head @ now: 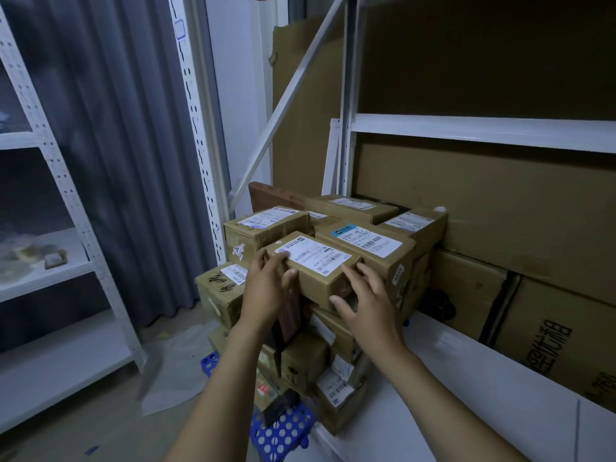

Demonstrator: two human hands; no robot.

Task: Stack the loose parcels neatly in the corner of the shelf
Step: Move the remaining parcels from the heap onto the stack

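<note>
Labelled parcel [313,265], atop the front of the box stack [373,243] at the white shelf's [450,378] left end: left hand [266,283] grips its left end, right hand [365,298] lays spread, straight fingers against its right corner.

A parcel storeroom or small warehouse: white steel racking [196,128] with perforated uprights lines the walls, barcode-labelled cardboard parcels [366,248] are piled over a blue plastic pallet [283,433], and big printed cartons [550,331] stand beside them.
</note>
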